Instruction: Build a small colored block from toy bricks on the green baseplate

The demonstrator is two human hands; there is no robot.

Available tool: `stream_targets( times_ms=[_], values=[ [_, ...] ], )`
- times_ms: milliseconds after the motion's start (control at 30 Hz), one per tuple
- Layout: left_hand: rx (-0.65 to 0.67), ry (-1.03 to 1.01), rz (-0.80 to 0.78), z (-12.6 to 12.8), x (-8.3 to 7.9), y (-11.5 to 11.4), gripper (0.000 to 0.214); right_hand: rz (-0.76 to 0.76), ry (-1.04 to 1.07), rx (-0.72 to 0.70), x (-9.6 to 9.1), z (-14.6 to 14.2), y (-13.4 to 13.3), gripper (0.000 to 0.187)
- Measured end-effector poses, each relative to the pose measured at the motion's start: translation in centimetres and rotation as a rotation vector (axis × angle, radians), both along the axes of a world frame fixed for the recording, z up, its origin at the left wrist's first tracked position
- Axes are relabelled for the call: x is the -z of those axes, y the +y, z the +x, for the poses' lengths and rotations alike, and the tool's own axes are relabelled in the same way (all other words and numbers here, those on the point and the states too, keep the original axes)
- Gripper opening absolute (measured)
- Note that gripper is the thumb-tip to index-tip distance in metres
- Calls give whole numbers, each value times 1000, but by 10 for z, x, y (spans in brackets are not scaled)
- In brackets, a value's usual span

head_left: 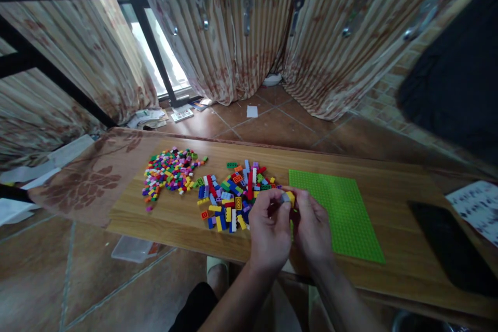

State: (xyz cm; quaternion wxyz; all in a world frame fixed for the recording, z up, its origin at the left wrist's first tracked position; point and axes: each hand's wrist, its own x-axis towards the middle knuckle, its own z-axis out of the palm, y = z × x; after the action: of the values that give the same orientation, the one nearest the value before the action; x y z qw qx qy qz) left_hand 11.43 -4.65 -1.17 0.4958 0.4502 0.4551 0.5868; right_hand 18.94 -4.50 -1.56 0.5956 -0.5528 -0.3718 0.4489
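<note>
My left hand (269,233) and my right hand (314,223) meet above the front of the wooden table. Pinched in my left fingers is a small greyish-blue brick (285,197). A yellow brick (291,198) sits against it, held by my right fingers. Whether the two bricks are joined, I cannot tell, as my fingers cover part of them. Just left of my hands spreads a pile of larger toy bricks (227,199) in many colours. On the right, partly behind my right hand, lies a flat green baseplate (346,212).
A heap of tiny coloured bricks (171,171) lies further left on the wooden table (392,192). At the right end are a black flat object (451,244) and a printed sheet (476,207). A clear plastic container (132,249) rests on the tiled floor.
</note>
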Motion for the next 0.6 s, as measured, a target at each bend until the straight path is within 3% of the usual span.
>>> stream_targets(
  times_ms=[133,267,433,600],
  values=[
    [17,269,192,-4,6,0,19,-1,-39,4,-6,0,2,26],
    [-6,349,259,-2,7,-1,21,21,-33,123,-10,-7,2,29],
    [-17,292,199,0,6,0,14,-70,191,230,-12,-11,4,27],
    [-2,-30,-22,-2,1,9,13,-109,437,141,-12,-9,11,32]
  ],
)
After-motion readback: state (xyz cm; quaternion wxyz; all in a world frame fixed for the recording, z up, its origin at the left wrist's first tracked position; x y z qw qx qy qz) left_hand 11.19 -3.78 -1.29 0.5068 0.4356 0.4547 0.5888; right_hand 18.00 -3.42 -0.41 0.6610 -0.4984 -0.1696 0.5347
